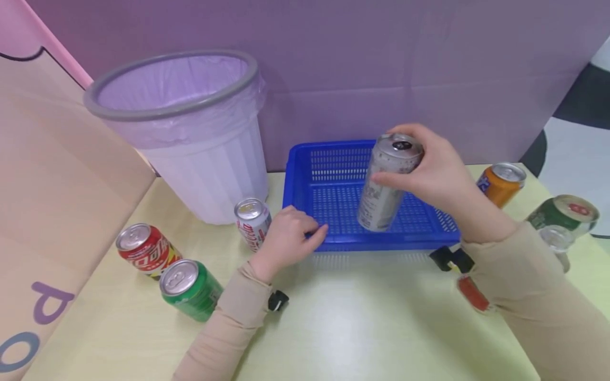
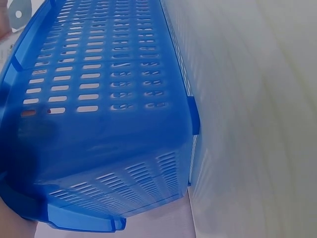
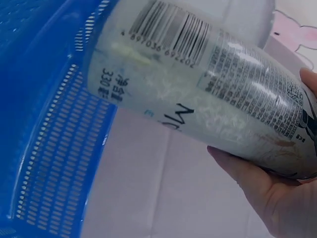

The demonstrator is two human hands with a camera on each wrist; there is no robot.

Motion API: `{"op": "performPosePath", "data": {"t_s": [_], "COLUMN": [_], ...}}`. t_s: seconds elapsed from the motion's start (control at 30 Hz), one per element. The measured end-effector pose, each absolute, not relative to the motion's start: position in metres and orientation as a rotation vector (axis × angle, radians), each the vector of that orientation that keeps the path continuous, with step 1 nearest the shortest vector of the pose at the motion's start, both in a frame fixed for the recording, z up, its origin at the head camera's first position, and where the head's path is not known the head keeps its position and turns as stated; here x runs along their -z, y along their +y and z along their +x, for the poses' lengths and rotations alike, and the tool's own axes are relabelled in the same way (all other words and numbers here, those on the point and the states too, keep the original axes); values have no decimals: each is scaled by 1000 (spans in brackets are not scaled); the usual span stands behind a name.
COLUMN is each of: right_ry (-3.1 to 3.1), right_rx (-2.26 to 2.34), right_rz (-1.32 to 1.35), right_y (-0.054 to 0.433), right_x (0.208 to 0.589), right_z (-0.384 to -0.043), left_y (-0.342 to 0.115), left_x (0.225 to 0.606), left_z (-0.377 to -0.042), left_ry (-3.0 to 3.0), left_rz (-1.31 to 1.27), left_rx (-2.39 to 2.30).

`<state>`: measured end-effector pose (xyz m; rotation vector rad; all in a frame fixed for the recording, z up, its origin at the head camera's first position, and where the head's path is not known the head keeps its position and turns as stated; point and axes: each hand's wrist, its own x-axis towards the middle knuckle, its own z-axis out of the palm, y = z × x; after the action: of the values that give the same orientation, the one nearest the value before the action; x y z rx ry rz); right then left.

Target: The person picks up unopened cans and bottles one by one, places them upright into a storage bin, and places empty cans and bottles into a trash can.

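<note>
My right hand (image 1: 440,172) grips a tall grey-white drink can (image 1: 381,198) near its top, thumb on one side and fingers round the other. The can leans a little and is held over the blue plastic basket (image 1: 371,241); its barcode and printed text show in the right wrist view. At the basket's front left corner, my left hand (image 1: 288,235) holds the rim, with the thumb along the front edge. Part of that hand (image 2: 12,220) shows at the rim in the left wrist view; most of its fingers are hidden. Just beside it stands a small silver cola can (image 1: 250,222).
A white bin (image 1: 224,164) with a liner stands at the back left. In front of it are a red can (image 1: 152,254) and a green can (image 1: 200,296). Beyond my right forearm stand an orange can (image 1: 502,185) and a dark green can (image 1: 548,211).
</note>
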<state>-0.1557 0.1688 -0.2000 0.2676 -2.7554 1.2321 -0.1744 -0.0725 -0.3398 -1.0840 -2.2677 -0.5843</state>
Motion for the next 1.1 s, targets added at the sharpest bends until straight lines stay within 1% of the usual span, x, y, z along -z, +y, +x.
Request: {"op": "performPosePath", "data": {"t_s": [0.23, 0.53, 1.1], "right_ry": [-2768, -2801, -2758], "right_rx": [-1190, -1115, -1015], "right_rz": [229, 245, 113], "right_y": [170, 168, 199], "right_x": [199, 199, 229], "right_z": [-173, -196, -244], "left_y": [-74, -76, -76], "left_x": [340, 341, 344], "left_z": [-175, -173, -171], "left_ry": [-2267, -2270, -2276], "left_rz": [-1088, -1088, -1078], "left_rx": [604, 619, 600]}}
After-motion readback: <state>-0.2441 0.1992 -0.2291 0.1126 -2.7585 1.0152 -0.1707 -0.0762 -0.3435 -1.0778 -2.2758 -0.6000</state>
